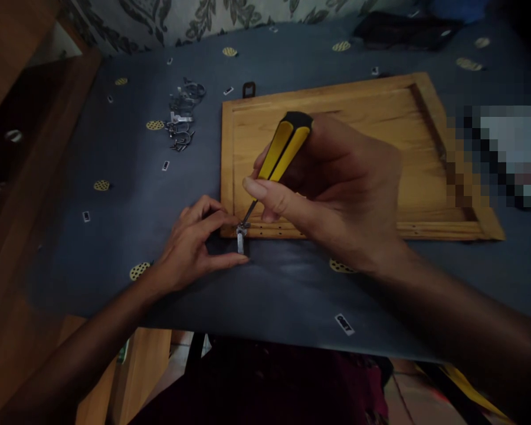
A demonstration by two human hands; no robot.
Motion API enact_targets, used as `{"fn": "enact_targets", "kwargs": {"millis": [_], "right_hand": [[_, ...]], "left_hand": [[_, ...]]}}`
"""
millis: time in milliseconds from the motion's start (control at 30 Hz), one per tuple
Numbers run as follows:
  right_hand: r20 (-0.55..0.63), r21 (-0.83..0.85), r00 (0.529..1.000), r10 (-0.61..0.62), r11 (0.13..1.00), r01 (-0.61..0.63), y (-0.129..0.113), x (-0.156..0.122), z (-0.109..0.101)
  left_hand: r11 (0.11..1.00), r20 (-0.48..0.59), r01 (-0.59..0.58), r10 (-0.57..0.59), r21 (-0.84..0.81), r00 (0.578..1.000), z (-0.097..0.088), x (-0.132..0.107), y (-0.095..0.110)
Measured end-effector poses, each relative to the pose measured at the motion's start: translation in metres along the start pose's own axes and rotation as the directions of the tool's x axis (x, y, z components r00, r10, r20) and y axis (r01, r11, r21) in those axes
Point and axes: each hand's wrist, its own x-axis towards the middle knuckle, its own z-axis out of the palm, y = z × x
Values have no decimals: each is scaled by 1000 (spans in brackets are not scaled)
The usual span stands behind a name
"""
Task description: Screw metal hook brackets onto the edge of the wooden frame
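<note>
My right hand (349,183) is closed around the yellow and black handle of a screwdriver (279,150). The shaft slants down to the left, its tip at a small silver metal fitting (241,239). This fitting sits on the near left edge of a framed wooden panel (331,227) and sticks out past it. With thumb below and fingers above, my left hand (199,239) steadies the fitting in a pinch. Small dark holes run along the panel's near edge. Whether a screw lies under the tip is too small to tell.
A pile of curved silver metal hooks (181,121) lies left of the panel on the blue patterned tablecloth (128,230). Behind the panel's left corner is a dark metal hanger tab (248,90). A dark pouch (402,32) lies far right, and a blurred-out object (513,147) sits at the right.
</note>
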Motion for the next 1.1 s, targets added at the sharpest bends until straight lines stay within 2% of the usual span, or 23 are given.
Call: {"fn": "enact_targets", "kwargs": {"millis": [400,667,833,1100], "right_hand": [[13,12,1000,-3,1000,3,0,-2,1],[62,95,998,9,995,-15,2,0,0],[57,81,998,-23,997,19,4,0,0],[212,146,976,-42,989,10,5,8,-8]], "left_hand": [[1000,11,11,-12,18,1000,0,0,1],[999,-7,-14,14,47,1000,1,0,-2],[999,-24,-14,15,42,1000,2,0,-2],[998,-33,-52,52,22,998,1,-1,-4]]}}
